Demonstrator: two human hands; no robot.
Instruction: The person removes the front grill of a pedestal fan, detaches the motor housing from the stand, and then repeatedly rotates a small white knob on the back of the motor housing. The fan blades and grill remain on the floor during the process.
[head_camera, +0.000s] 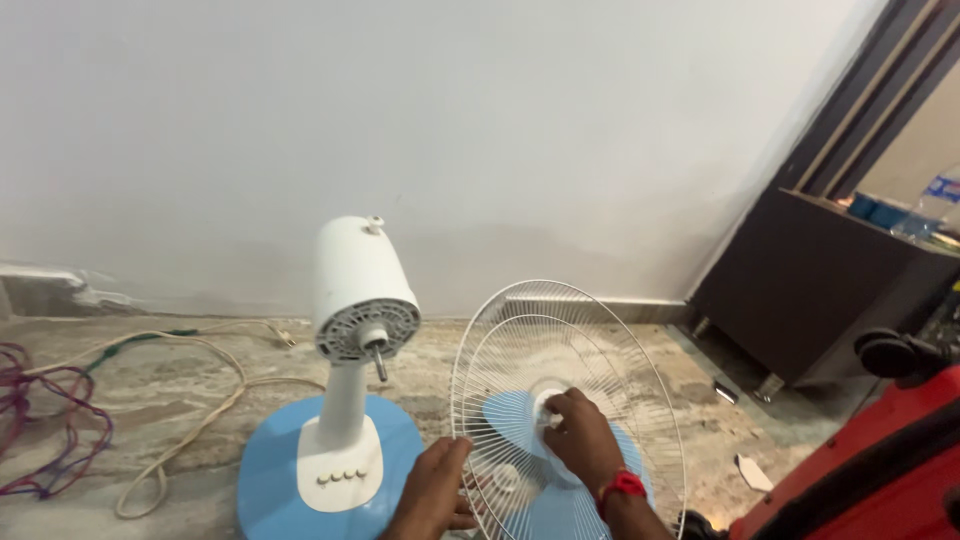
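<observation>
A white table fan body (362, 300) with a bare motor shaft stands on a round blue base (262, 480) on the floor. To its right, two white wire guards (520, 340) stand upright, one behind the other, with a blue fan blade (505, 412) between them. My left hand (432, 490) grips the left rim of the front guard. My right hand (582, 437), with a red band at the wrist, reaches through to the white hub in the middle of the blade.
A beige power cord (200, 420) loops over the marble floor at the left, beside tangled purple cables (40, 420). A dark cabinet (810, 290) stands at the right wall. A red case (870, 470) sits at the bottom right.
</observation>
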